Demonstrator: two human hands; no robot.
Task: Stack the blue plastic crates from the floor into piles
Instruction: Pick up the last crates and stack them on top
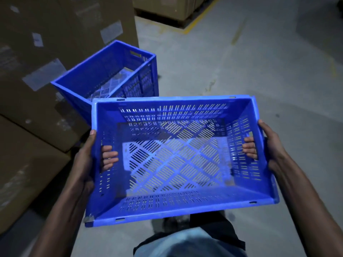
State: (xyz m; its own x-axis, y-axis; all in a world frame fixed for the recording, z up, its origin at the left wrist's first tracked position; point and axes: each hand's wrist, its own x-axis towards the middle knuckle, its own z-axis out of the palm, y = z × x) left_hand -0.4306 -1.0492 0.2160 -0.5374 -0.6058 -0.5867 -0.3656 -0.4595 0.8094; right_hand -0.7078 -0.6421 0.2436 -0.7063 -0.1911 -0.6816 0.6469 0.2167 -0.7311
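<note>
Left grip (85,158) and right grip (271,145) each clasped a handle slot of the blue crate (176,214), fingers (109,157) curled through its end walls, holding it above the floor (241,62). Just beyond, to the left, a second crate (92,75) stood beside stacked cardboard boxes (37,101).

Tall taped cardboard boxes (46,75) at left, grey concrete floor (241,71) with yellow line (200,17), far pallet stack (167,6)
</note>
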